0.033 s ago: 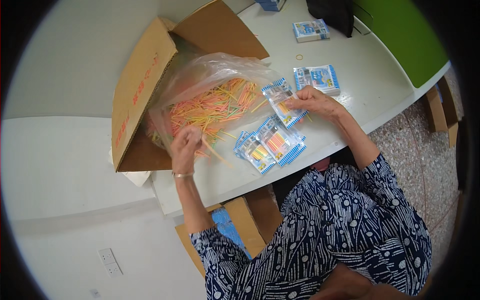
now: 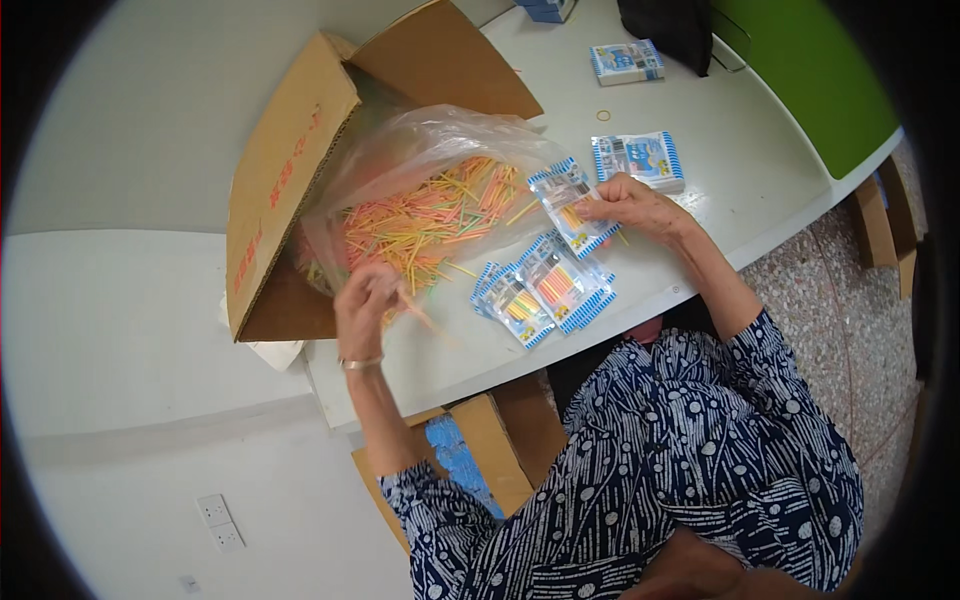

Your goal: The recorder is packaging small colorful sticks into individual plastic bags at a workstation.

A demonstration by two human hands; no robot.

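My left hand is closed at the near edge of a heap of thin coloured sticks. A blurred pale orange stick juts from its fingers. The heap spills from a clear plastic bag lying in the mouth of a tipped cardboard box. Between thumb and fingers, my right hand grips a small blue-and-white packet with a clear window showing coloured sticks. Just below it, several similar filled packets overlap near the table's front edge.
A stack of flat packets lies beyond my right hand, with another stack farther back. A rubber band sits between them. At the back is a black bag. Under the table, an open carton holds blue packets.
My left hand has shifted slightly left and down with the stick. The right hand keeps its grip on the packet. The whole view has moved a little.
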